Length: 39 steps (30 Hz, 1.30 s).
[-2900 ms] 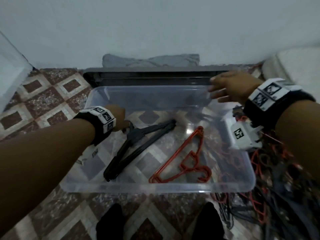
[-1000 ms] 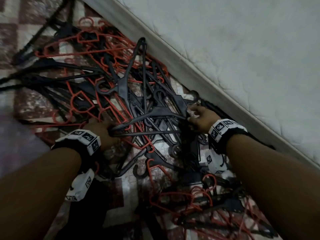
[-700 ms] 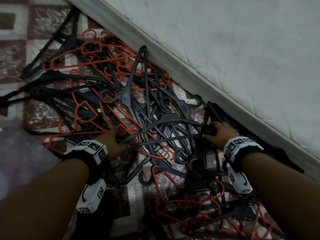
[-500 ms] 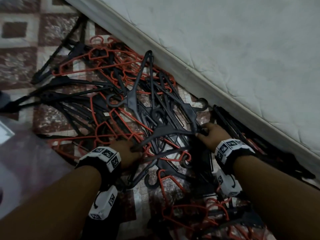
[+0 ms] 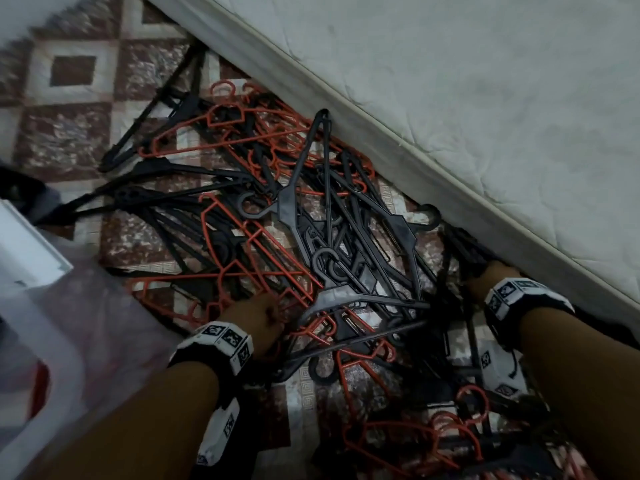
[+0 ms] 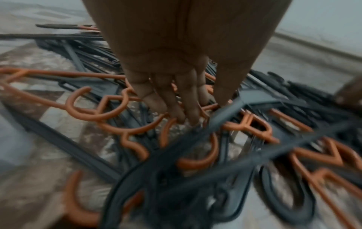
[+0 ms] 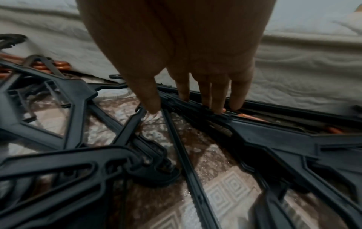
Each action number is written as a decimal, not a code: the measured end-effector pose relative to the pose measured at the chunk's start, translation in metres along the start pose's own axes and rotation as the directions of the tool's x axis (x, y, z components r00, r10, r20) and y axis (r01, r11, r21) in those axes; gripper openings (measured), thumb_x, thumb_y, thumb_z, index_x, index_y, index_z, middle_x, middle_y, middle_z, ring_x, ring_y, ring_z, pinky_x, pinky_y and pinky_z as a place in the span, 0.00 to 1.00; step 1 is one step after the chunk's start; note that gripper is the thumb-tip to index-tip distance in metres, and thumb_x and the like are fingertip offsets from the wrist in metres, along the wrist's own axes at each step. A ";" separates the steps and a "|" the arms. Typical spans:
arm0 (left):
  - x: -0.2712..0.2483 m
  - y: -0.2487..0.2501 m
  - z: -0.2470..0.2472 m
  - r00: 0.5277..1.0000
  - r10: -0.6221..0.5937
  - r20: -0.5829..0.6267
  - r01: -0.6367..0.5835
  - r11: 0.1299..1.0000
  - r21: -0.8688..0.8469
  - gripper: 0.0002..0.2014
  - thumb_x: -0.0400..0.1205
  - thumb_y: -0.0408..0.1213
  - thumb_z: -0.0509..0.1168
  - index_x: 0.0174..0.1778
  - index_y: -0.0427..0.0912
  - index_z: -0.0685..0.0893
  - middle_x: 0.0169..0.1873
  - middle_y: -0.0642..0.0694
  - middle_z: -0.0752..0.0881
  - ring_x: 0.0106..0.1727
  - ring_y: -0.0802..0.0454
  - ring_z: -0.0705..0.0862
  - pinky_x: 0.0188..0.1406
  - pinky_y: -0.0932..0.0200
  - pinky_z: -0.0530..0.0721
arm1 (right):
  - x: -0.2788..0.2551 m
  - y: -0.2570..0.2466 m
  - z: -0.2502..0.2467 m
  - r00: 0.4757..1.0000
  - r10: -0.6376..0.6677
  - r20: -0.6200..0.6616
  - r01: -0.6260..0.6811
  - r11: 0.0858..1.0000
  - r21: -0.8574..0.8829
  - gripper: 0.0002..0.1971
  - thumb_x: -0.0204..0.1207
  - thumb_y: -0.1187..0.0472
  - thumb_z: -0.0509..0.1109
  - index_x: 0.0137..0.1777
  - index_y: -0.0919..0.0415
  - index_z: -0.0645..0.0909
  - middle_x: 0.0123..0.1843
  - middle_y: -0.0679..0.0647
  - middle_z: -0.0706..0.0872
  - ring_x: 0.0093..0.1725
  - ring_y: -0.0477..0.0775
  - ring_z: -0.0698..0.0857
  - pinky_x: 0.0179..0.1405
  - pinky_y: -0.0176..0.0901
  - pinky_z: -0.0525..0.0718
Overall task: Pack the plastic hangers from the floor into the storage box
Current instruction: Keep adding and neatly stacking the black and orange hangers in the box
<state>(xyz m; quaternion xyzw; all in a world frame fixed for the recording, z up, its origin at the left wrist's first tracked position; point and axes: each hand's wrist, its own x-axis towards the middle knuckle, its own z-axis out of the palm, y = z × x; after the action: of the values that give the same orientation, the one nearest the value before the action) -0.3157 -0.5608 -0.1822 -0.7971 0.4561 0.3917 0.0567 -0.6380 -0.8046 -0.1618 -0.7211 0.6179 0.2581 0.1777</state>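
A tangled pile of black and orange plastic hangers (image 5: pixel 277 220) lies on the patterned floor beside a mattress. My left hand (image 5: pixel 263 318) reaches into the pile's near side. Its thumb and fingers (image 6: pixel 184 111) pinch the left arm of a black hanger (image 5: pixel 346 294) (image 6: pixel 225 114) lying on top. My right hand (image 5: pixel 485 275) is at the pile's right edge against the mattress, apart from that hanger. Its straight fingers (image 7: pixel 217 99) touch black hangers (image 7: pixel 195 106) on the floor. A corner of the clear storage box (image 5: pixel 59 341) shows at the left, blurred.
The white quilted mattress (image 5: pixel 485 98) runs diagonally along the right and hems in the pile. More hangers (image 5: pixel 433 438) lie near my right forearm. Bare tiled floor (image 5: pixel 69 98) shows at the upper left. A white edge (image 5: pixel 27 244) sits by the box.
I turned from the box to the hanger pile. Both hands gripped the ends of a black hanger; now the right hand has let go and moved right to the mattress edge.
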 end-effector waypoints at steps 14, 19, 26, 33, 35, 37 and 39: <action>0.009 -0.021 0.008 0.961 -0.274 0.030 0.274 0.937 -0.218 0.37 0.76 0.58 0.65 0.81 0.54 0.64 0.33 0.54 0.83 0.30 0.55 0.82 0.33 0.58 0.86 | 0.007 -0.037 0.021 0.988 0.141 -0.060 -0.133 0.983 0.127 0.16 0.80 0.48 0.63 0.65 0.52 0.74 0.64 0.66 0.80 0.62 0.71 0.82 0.63 0.64 0.79; 0.009 -0.012 0.004 0.969 -0.244 0.034 0.245 0.949 -0.200 0.33 0.78 0.60 0.63 0.79 0.55 0.66 0.32 0.55 0.82 0.31 0.54 0.83 0.28 0.62 0.81 | -0.014 -0.104 -0.004 0.939 -0.157 -0.306 0.225 0.953 0.202 0.13 0.80 0.51 0.64 0.61 0.55 0.78 0.57 0.68 0.83 0.54 0.71 0.85 0.55 0.61 0.84; 0.006 -0.014 0.003 0.971 -0.233 0.045 0.236 0.930 -0.281 0.29 0.80 0.55 0.65 0.77 0.51 0.70 0.55 0.44 0.87 0.41 0.49 0.85 0.37 0.61 0.82 | -0.027 -0.210 -0.017 0.899 -0.394 -0.190 0.437 0.816 0.377 0.17 0.81 0.48 0.67 0.66 0.54 0.80 0.57 0.57 0.89 0.56 0.61 0.86 0.54 0.45 0.83; 0.008 -0.019 0.004 0.923 -0.384 -0.033 0.342 0.854 -0.393 0.25 0.78 0.51 0.70 0.66 0.40 0.76 0.43 0.43 0.87 0.33 0.49 0.80 0.32 0.59 0.76 | -0.031 -0.186 0.023 0.941 -0.337 -0.007 0.335 0.932 0.140 0.26 0.76 0.43 0.69 0.71 0.52 0.76 0.69 0.59 0.76 0.66 0.64 0.79 0.66 0.57 0.80; 0.007 -0.022 0.002 0.923 -0.384 -0.015 0.356 0.870 -0.343 0.24 0.79 0.50 0.68 0.63 0.35 0.81 0.43 0.41 0.88 0.37 0.44 0.84 0.34 0.57 0.78 | -0.032 -0.180 0.034 0.942 -0.320 0.106 0.321 0.947 0.009 0.33 0.73 0.39 0.70 0.77 0.46 0.68 0.72 0.57 0.70 0.71 0.66 0.74 0.69 0.62 0.77; 0.009 -0.024 0.003 0.919 -0.394 0.008 0.383 0.888 -0.254 0.18 0.80 0.50 0.66 0.48 0.36 0.84 0.42 0.42 0.87 0.40 0.44 0.83 0.40 0.57 0.79 | -0.032 -0.180 0.038 0.940 -0.327 0.100 0.334 0.941 -0.062 0.36 0.73 0.38 0.70 0.79 0.43 0.64 0.72 0.57 0.68 0.72 0.65 0.72 0.70 0.63 0.75; 0.009 -0.022 0.005 0.918 -0.392 0.054 0.394 0.890 -0.228 0.15 0.81 0.51 0.64 0.44 0.41 0.79 0.44 0.43 0.84 0.44 0.45 0.82 0.46 0.59 0.80 | -0.031 -0.184 0.037 0.936 -0.337 0.105 0.345 0.936 -0.075 0.36 0.74 0.38 0.69 0.80 0.44 0.64 0.73 0.58 0.69 0.72 0.65 0.73 0.70 0.63 0.75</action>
<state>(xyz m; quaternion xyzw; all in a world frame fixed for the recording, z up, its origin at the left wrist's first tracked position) -0.2991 -0.5519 -0.1979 -0.8726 0.2360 0.4257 0.0415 -0.4655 -0.7265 -0.1842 -0.8123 0.4622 0.2842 0.2140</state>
